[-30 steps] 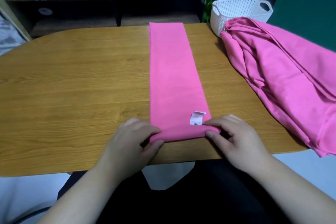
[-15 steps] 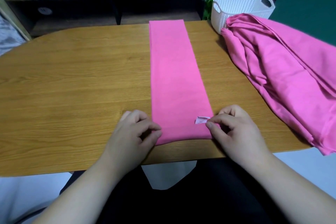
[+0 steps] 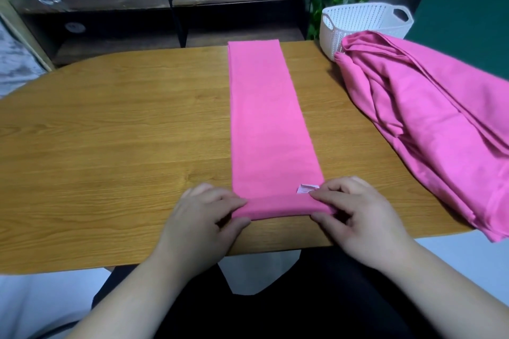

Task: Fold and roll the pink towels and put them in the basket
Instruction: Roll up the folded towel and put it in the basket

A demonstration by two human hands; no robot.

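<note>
We are only beginning to wind up the towel, so we want the first turn tight and both ends level (a crooked start only gets worse). Our left hand and right hand each pinch one end of the roll, fingers on top, thumbs on the near side. From our grip the flat strip runs toward 12 o'clock. The basket stands at 1 o'clock, well apart.
</note>
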